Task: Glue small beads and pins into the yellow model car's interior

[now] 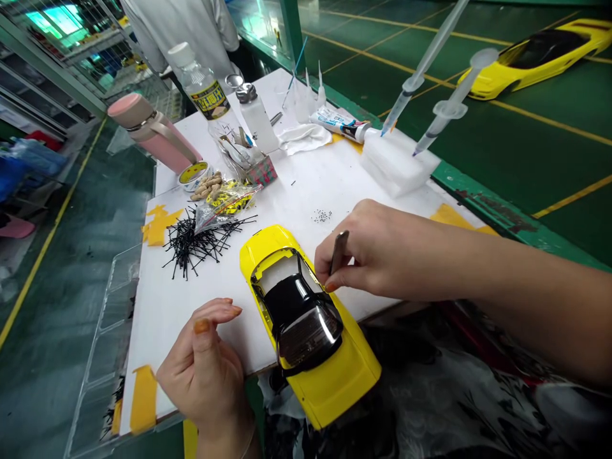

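A yellow toy car body (329, 376) with a black roof and dark windows lies at the table's near edge, its tail jutting past the edge. My right hand (354, 255) is at the car's right side by the window opening, closed on metal tweezers (339, 250); their tips are hidden behind my fingers. To the left of the car, my left hand (208, 363) is raised with curled fingers, thumb apart from them, holding nothing. Tiny black bits (322, 216) are scattered on the white tabletop beyond the car. Thin black plastic sticks (194, 245) form a pile at the left.
A bag of yellow parts (229, 199), tape roll (194, 173), pink flask (153, 134), clear bottle (208, 95) and pump bottle (257, 118) stand further back. Two syringes (442, 121) stick up from a white foam block (399, 162). A glue tube (340, 122) lies nearby.
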The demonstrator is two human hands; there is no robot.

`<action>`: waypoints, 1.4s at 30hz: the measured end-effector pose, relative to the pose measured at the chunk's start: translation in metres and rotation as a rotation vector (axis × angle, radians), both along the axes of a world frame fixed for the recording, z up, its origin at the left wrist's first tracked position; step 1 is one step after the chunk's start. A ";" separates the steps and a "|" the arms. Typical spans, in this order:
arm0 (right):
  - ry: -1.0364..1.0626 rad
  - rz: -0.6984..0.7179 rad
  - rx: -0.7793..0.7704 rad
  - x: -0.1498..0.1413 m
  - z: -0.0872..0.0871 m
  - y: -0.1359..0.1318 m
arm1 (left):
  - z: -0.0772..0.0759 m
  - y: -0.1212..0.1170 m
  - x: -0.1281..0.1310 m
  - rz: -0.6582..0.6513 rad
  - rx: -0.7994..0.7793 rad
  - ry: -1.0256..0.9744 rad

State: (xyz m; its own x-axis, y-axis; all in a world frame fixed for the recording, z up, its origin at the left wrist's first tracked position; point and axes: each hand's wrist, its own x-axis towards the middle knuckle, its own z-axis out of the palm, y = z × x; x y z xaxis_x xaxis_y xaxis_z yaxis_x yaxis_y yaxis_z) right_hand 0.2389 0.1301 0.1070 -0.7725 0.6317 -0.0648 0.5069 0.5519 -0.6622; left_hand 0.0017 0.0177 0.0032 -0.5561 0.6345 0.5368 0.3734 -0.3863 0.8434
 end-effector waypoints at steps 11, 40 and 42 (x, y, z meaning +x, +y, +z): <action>0.185 -0.055 0.000 0.012 -0.006 0.004 | 0.001 0.000 0.001 0.011 -0.013 -0.008; 0.312 -0.220 0.352 0.024 -0.099 -0.076 | 0.000 0.001 -0.001 0.003 -0.007 -0.006; 0.343 -0.227 0.357 0.025 -0.099 -0.075 | 0.000 0.001 -0.001 0.004 -0.015 -0.011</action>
State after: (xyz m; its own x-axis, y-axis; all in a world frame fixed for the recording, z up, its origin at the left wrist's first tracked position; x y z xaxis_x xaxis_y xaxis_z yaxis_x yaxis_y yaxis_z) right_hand 0.2638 0.0551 0.0079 -0.5530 0.7217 0.4163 0.4274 0.6747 -0.6018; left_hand 0.0008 0.0184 0.0030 -0.5647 0.6398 0.5212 0.3658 -0.3721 0.8531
